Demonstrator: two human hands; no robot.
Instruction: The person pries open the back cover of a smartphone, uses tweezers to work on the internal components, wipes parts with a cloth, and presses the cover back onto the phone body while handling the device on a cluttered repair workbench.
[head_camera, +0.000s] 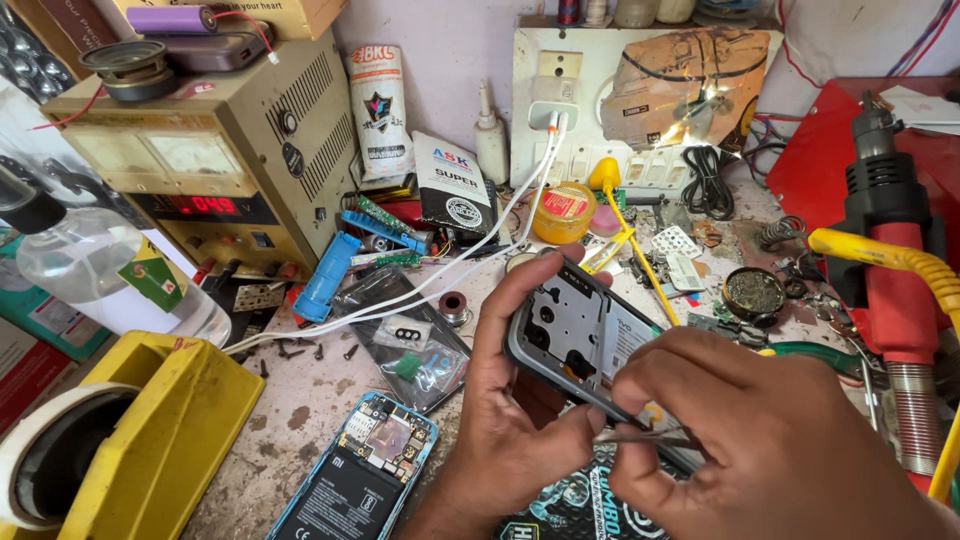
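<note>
On bench, two hands (520, 420) (770, 440), two phones (580, 340) (355, 475)

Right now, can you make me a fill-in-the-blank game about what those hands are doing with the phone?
1. The left hand holds an opened ____ with its back cover off.
2. The right hand pinches thin metal ____ against the phone.
3. The tape dispenser at the lower left is coloured ____.
4. Two ____ cables run from the wall charger across the bench.

Missing words: phone; tweezers; yellow; white
</note>
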